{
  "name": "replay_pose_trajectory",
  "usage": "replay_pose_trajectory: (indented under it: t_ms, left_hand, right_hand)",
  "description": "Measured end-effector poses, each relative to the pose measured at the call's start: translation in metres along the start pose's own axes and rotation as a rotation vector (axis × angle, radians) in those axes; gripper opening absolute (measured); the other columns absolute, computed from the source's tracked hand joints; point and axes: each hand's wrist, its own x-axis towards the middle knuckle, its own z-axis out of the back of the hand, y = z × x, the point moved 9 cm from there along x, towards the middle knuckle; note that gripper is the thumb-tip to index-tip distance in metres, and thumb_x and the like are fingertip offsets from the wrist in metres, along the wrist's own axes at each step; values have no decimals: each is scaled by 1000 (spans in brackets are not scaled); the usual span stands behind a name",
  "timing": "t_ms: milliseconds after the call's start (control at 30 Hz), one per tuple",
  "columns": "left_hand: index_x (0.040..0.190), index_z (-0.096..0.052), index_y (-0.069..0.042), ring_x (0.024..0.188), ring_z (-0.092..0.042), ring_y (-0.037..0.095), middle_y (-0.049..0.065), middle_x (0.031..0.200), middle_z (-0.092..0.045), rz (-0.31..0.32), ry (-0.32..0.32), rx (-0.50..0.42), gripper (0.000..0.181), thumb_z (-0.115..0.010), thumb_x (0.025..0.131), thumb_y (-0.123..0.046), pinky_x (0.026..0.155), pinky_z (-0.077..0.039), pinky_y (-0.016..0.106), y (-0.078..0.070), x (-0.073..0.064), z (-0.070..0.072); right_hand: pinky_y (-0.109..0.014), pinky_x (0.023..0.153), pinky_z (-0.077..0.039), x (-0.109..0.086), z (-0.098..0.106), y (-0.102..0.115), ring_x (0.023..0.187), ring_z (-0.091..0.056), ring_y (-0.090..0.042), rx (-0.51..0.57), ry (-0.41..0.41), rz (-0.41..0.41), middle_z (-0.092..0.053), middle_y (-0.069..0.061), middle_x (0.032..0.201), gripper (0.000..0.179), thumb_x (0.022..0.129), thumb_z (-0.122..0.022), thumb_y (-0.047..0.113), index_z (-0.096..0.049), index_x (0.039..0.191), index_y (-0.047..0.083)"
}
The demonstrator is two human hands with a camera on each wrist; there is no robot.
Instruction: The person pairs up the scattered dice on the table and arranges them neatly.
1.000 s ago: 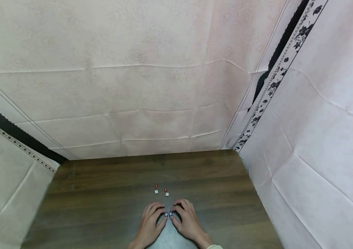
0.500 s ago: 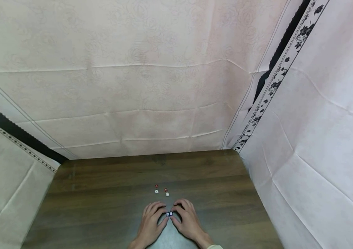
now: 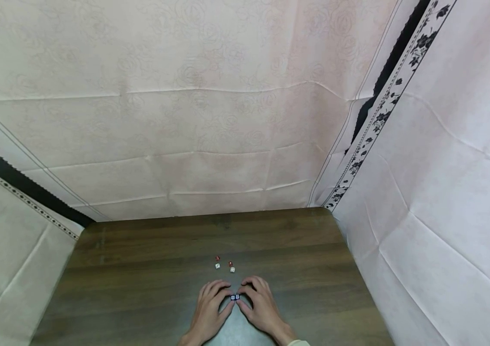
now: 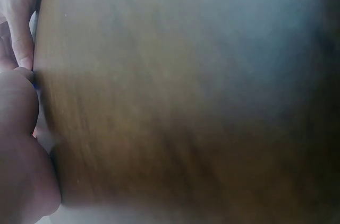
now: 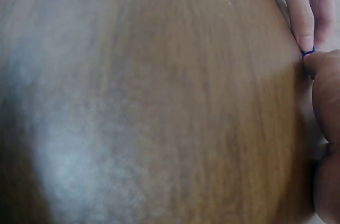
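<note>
Two small dark blue dice, the left die and the right die, sit side by side on the table, seemingly touching. My left hand pinches the left one between thumb and index finger. From the other side, my right hand pinches the right one the same way. In the right wrist view a sliver of a blue die shows between the fingertips; the rest is hidden. The left wrist view shows mostly fingers, with the dice nearly out of sight.
Beyond the hands lie two red dice, one at left and another red die right of it. A white die and a second white die lie just in front of them. The brown wooden table is surrounded by pale cloth.
A second ago a narrow gap separated the two blue dice. My left hand has moved slightly right with its die, bringing it against the other. My right hand has barely moved.
</note>
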Motion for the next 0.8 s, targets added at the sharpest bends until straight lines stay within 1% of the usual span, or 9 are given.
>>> replay_pose_trajectory:
  t_ms: [200, 433, 533, 633, 700, 800]
  left_hand:
    - [111, -82, -26, 135, -67, 30, -4, 133, -78, 29, 19, -12, 20, -94, 94, -27, 113, -49, 71, 2, 0, -2]
    - [110, -83, -25, 136, -67, 30, -4, 133, -78, 38, 23, -13, 20, -94, 94, -26, 114, -49, 71, 2, 0, -2]
    - [110, -83, -25, 135, -68, 30, -4, 133, -78, 28, 20, -4, 20, -94, 93, -26, 114, -49, 69, 1, 0, -2]
    - [110, -83, -26, 134, -68, 30, -4, 132, -78, 13, 10, 8, 21, -95, 93, -27, 113, -50, 68, 0, -1, -1]
    - [110, -83, -26, 133, -68, 29, -4, 131, -78, 4, 0, 14, 22, -95, 92, -26, 112, -50, 67, -1, 0, 0]
    - [110, -82, -26, 132, -69, 28, -5, 131, -78, -6, -14, 28, 23, -96, 91, -26, 111, -49, 65, -2, 0, 1]
  right_hand:
    - [-53, 108, -51, 0, 1, 1, 127, -65, -23, 0, 0, -5, -71, -1, 130, 19, 96, -92, 27, -80, 111, 25]
    - [-54, 110, -51, 1, 0, -1, 128, -64, -22, 22, 49, -40, -71, -2, 131, 21, 97, -92, 29, -81, 114, 25]
    - [-56, 109, -50, 1, 2, -2, 127, -64, -22, 64, 68, -59, -72, -3, 132, 25, 95, -93, 27, -81, 116, 22]
    - [-54, 108, -51, 3, 4, -5, 126, -65, -21, 132, 83, -106, -73, -3, 131, 27, 94, -93, 21, -82, 118, 19]
    - [-52, 107, -52, 5, 6, -8, 125, -66, -21, 176, 78, -146, -75, -2, 129, 26, 94, -91, 16, -82, 119, 16]
    - [-50, 106, -52, 10, 11, -12, 120, -69, -19, 203, 46, -188, -77, 0, 124, 24, 94, -89, 12, -83, 117, 14]
